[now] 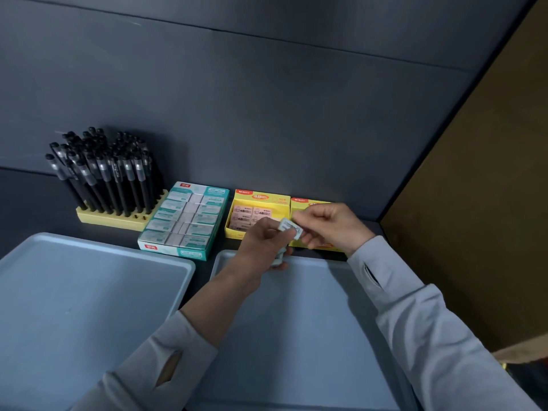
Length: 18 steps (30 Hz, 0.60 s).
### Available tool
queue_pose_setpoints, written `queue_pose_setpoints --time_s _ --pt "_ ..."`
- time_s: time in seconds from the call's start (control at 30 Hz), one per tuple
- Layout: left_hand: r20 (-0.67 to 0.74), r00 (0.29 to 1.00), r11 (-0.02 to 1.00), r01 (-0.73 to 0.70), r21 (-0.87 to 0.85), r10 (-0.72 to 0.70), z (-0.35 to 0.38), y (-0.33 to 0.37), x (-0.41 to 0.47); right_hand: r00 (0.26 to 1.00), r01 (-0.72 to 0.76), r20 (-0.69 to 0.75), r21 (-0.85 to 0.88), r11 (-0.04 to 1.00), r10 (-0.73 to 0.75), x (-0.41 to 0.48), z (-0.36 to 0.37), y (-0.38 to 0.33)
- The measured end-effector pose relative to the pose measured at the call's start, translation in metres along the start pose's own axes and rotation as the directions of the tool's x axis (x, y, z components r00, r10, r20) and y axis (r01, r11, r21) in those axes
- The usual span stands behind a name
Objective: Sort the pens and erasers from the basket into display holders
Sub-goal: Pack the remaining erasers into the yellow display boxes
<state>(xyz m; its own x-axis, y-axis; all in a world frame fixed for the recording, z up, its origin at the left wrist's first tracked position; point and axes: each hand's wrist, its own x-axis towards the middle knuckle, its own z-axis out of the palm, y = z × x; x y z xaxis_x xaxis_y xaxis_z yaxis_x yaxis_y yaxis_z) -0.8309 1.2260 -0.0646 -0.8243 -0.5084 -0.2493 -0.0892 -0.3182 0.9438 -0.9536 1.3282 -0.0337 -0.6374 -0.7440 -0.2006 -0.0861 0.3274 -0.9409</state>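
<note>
Right tray (296, 321): a pale grey tray, directly under my forearms.
Left tray (74, 307): a matching grey tray, just beside the right one.
Black pens (103, 170): a dense cluster standing capped end up in a yellow pen holder (112, 219), at the back left against the dark wall.
Teal eraser box (184, 221): open, with rows of wrapped erasers, between the pen holder and the yellow boxes.
Yellow eraser box (256, 215): open, pink erasers inside, just behind my left hand.
Second yellow box (305, 203): mostly hidden behind my right hand.
Left hand (264, 247): fingers curled, gripping one end of a wrapped eraser; another pale piece shows under my palm.
Right hand (329, 225): thumb and fingers pinch the eraser's other end.
Wrapped eraser (292, 229): small and pale, held between both hands above the right tray's far edge, in front of the yellow boxes.
</note>
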Motion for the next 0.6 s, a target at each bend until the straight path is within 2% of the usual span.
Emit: queue_pose_setpoints --time_s 0.13,0.23,0.4,0.5,0.53,0.6 --pt "0.010 1.000 1.000 0.009 -0.029 -0.009 0.003 0.003 -0.001 0.998 0.051 0.023 0.072 0.996 -0.053 -0.004 -0.012 0.005" --pt "0.034 0.999 0.997 0.041 -0.064 -0.039 0.005 0.005 -0.003 0.989 0.113 0.096 -0.002 0.994 -0.112 -0.009 -0.018 0.003" --pt "0.052 0.997 0.994 0.064 -0.089 -0.059 0.010 0.003 -0.006 0.994 0.082 0.073 -0.015 0.997 -0.081 -0.011 -0.020 0.005" --pt "0.031 0.994 0.983 0.106 -0.149 -0.103 0.010 0.007 -0.008 0.994 0.101 -0.040 0.014 0.995 -0.100 -0.008 -0.028 0.008" --pt "0.025 0.989 0.972 0.146 -0.183 -0.144 0.009 0.010 -0.008 0.987 0.111 -0.111 -0.018 0.994 -0.112 -0.005 -0.034 0.011" --pt "0.030 0.971 0.938 0.237 -0.255 -0.237 0.005 0.014 -0.008 0.956 0.105 -0.250 -0.191 0.976 -0.152 0.004 -0.049 0.023"
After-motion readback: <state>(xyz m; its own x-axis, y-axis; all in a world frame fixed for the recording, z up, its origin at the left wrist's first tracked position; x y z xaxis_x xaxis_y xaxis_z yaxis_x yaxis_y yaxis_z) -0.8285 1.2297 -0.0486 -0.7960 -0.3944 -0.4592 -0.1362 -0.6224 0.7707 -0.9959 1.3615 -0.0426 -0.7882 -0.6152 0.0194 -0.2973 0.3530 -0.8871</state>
